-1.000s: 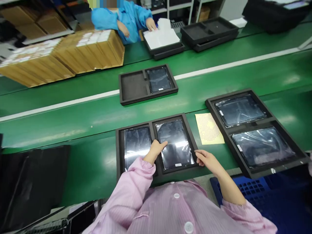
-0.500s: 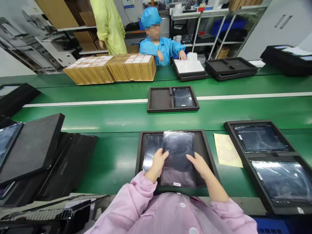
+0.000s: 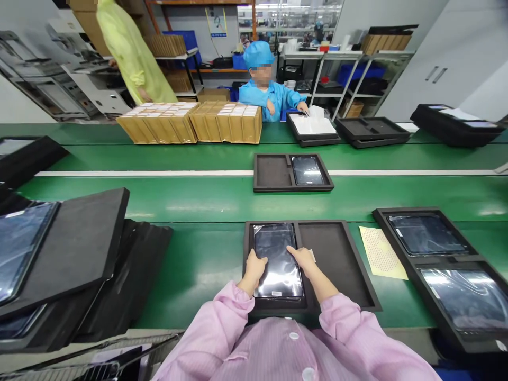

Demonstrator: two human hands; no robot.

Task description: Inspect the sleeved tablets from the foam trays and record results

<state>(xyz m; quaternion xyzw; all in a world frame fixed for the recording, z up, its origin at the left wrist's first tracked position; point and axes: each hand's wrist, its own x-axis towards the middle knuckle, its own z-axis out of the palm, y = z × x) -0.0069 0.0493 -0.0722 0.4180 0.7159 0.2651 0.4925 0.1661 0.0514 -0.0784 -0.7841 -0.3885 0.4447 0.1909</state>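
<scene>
A tablet (image 3: 278, 272) in shiny clear film, with a small white label at its near end, lies in or just above the left compartment of a black foam tray (image 3: 359, 272). My left hand (image 3: 254, 269) grips its left edge, thumb on the screen. My right hand (image 3: 304, 259) grips the right edge in the same way. The fingers under the edges are hidden. I cannot tell whether another tablet lies beneath. A small whitish piece shows beside my right hand. Nothing lies in the tray's right compartment.
On the right, a foam tray (image 3: 413, 259) holds two tablets beside a yellow dotted sheet (image 3: 383, 253). Black foam trays (image 3: 91, 238) are piled at left. Ahead, another tray (image 3: 272, 188) holds one tablet. Across the green belt are cardboard boxes (image 3: 226, 127) and a person in blue (image 3: 273, 95).
Both hands have moved the tablet from the tray's middle to over its left compartment, where another tablet showed before. The right compartment is now uncovered. The view has tilted up slightly.
</scene>
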